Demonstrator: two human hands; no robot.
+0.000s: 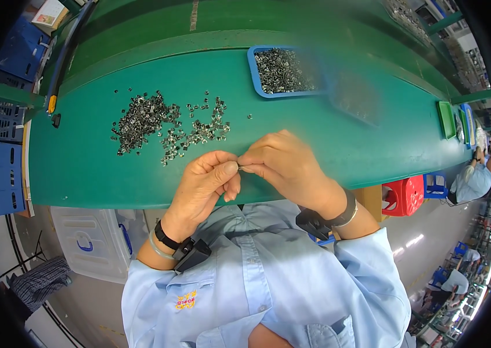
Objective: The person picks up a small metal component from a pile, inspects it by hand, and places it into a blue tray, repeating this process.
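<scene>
My left hand (213, 177) and my right hand (283, 162) meet above the near edge of the green table (112, 188). Thumb and fingers of both pinch together around a tiny part (239, 167), mostly hidden by the fingertips; its kind is too small to make out. Beyond my left hand lies a dark pile of small black and silver metal-looking pieces (141, 122). A looser scatter of similar pieces (202, 130) spreads to the right of that pile. One single piece (249, 116) rests apart, farther right.
A blue tray (251, 66) full of similar small pieces stands at the far side, with a blurred patch beside it. Green and blue trays (446, 120) sit at the right end. Below the table are a lidded plastic box (92, 240) and a red stool (405, 196). Another person (471, 180) sits at right.
</scene>
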